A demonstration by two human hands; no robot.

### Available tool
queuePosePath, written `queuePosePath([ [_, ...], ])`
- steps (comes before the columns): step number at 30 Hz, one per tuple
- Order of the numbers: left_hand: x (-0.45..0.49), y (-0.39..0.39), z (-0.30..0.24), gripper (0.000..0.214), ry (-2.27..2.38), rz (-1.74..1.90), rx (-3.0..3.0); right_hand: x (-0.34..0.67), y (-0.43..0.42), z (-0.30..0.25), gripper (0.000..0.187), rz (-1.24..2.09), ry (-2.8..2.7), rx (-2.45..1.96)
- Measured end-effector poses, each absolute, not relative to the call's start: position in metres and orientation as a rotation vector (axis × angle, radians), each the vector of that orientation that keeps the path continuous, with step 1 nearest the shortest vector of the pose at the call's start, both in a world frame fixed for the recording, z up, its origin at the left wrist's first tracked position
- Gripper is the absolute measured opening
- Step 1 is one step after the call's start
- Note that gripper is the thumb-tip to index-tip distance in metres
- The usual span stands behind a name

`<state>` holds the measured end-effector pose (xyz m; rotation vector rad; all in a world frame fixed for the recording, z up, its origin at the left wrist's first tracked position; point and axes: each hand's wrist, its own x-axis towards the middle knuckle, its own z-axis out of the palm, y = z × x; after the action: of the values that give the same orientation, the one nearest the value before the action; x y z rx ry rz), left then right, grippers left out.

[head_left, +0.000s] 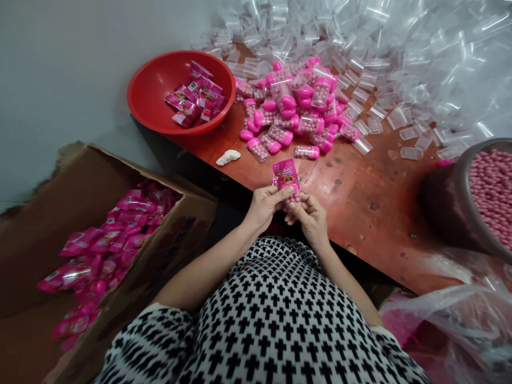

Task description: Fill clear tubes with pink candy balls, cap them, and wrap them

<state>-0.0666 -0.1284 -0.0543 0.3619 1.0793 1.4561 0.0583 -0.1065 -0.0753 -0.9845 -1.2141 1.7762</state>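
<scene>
Both hands meet at the near edge of a reddish-brown table (360, 197). My left hand (266, 205) and my right hand (310, 216) pinch a small pink printed packet (286, 176) that stands upright between the fingertips. A small candy-filled tube seems to sit inside or behind the packet, partly hidden by my fingers. Further back on the table lies a heap of clear tubes with pink caps (292, 112), filled with pink candy balls.
A red bowl (160, 80) holds several pink packets. A cardboard box (48, 234) at the left holds many wrapped pink packs. Empty clear tubes (400, 53) are piled at the back right. A round tub of pink candy balls (494, 192) stands at the right. A white scrap (228, 157) lies near the table edge.
</scene>
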Motion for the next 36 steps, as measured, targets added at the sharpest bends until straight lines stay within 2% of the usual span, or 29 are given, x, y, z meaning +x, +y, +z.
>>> queuePosePath([
  [3, -0.066, -0.127, -0.056, 0.039, 1.086, 1.481, 0.343, 0.059, -0.107, -0.074, 0.030, 1.650, -1.280, -1.021],
  [8, -0.068, -0.129, -0.059, 0.040, 1.044, 1.403, 0.399, 0.056, -0.105, -0.076, 0.032, 1.964, -1.050, -0.921],
  [10, -0.071, -0.131, -0.060, 0.040, 1.030, 1.351, 0.421, 0.055, -0.106, -0.077, 0.034, 1.989, -1.007, -0.914],
  [16, -0.069, -0.132, -0.061, 0.035, 1.179, 1.426, 0.395, 0.056, -0.109, -0.077, 0.029, 1.720, -1.215, -0.995],
  [21, -0.056, -0.136, -0.057, 0.038, 1.211, 1.465, 0.465, 0.055, -0.103, -0.076, 0.036, 2.034, -0.946, -0.899],
  [23, -0.055, -0.139, -0.055, 0.040, 1.180, 1.463, 0.478, 0.054, -0.103, -0.075, 0.037, 2.063, -0.905, -0.885],
  [36, -0.054, -0.136, -0.058, 0.040, 1.133, 1.500, 0.296, 0.056, -0.114, -0.075, 0.030, 1.733, -1.201, -1.028],
])
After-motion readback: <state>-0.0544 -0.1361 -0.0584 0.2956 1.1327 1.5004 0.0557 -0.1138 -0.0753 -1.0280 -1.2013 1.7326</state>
